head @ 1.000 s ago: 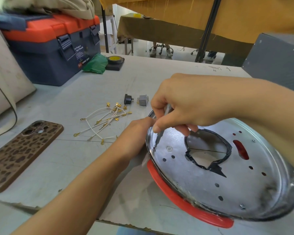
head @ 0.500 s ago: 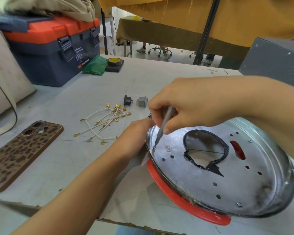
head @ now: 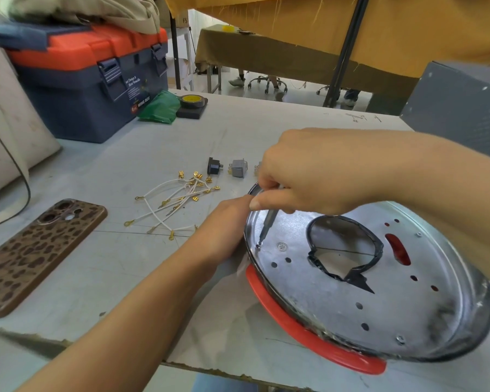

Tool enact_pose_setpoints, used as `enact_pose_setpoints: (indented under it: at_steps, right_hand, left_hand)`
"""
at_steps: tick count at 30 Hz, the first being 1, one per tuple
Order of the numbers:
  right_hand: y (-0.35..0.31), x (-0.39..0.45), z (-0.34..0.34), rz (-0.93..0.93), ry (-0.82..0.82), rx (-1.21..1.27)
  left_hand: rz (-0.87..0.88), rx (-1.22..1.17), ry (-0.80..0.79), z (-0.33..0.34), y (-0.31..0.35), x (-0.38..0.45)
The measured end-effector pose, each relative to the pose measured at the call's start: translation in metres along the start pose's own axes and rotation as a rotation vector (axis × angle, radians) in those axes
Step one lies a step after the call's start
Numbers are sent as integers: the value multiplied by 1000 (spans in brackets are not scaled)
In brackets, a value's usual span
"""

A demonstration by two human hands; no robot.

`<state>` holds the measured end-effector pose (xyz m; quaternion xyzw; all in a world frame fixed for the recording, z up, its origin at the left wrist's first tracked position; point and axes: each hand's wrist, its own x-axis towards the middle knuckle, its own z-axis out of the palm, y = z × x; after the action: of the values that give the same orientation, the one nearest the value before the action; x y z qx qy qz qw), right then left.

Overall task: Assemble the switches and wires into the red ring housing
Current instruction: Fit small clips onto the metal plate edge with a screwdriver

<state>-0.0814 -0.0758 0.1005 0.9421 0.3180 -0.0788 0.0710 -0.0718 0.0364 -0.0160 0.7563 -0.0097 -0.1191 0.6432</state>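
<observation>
A round metal plate (head: 337, 301) with a cut-out hole sits tilted on the red ring housing (head: 303, 335) at the table's front right. My right hand (head: 309, 171) pinches a thin grey screwdriver (head: 267, 224) whose tip stands on a screw (head: 258, 244) near the plate's left rim. My left hand (head: 224, 224) holds the plate's left edge; its fingers are hidden behind the rim. A bundle of white wires with gold terminals (head: 176, 205) lies left of the plate. A black switch (head: 214, 166) and a grey switch (head: 238, 167) stand behind it.
A phone in a leopard-print case (head: 37, 250) lies at the front left. A blue and orange toolbox (head: 88, 77), a green bag (head: 159, 107) and a tape roll (head: 191, 101) stand at the back. A grey box (head: 458, 106) stands at the right.
My right hand has shifted its hold on the screwdriver and stood it more upright, the tip staying on the screw. My left hand stays on the rim.
</observation>
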Motion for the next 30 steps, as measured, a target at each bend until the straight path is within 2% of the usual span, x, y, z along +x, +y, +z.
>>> enact_pose_setpoints:
  at_steps: [2, 5, 9, 15, 21, 27, 30]
  right_hand:
    - [1, -1, 1, -4, -19, 33]
    - [3, -4, -2, -25, -47, 128]
    - [6, -3, -2, -60, 44, 128]
    - [2, -4, -2, -60, 62, 85]
    - [1, 0, 0, -3, 30, -2]
    - [5, -8, 3, -48, -10, 162]
    - [9, -8, 2, -75, 29, 220]
  left_hand:
    - [-3, -18, -4, -1, 2, -2]
    - [-119, -118, -36, 0, 5, -6]
    - [-143, -110, -43, 0, 6, -7]
    - [-110, -81, -55, -1, 3, -5]
    - [29, 22, -43, -1, 0, -3]
    - [18, 48, -55, -1, 0, -2]
    - [19, 29, -64, -1, -1, -3]
